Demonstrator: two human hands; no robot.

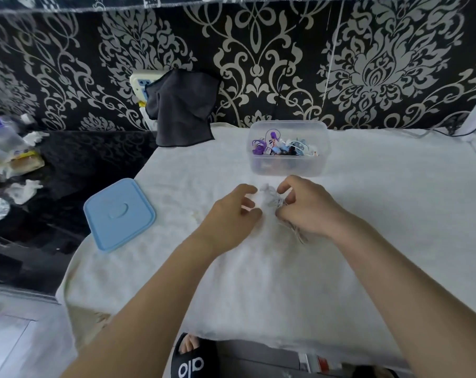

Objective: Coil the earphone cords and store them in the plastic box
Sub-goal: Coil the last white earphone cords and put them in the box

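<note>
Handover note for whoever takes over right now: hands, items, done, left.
Right hand grips a white earphone cord, partly bundled, loose end trailing on the white cloth.
Left hand is beside the bundle, fingers curled toward it; contact unclear.
Plastic box is open behind the hands and holds several coloured cords.
Blue lid lies off to the left.
Left: finish this coil, put it in the box.

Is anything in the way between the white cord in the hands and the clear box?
Nothing visible. The white cord, held by the right hand, sits just in front of the open plastic box. The blue lid lies off to the left.
</note>
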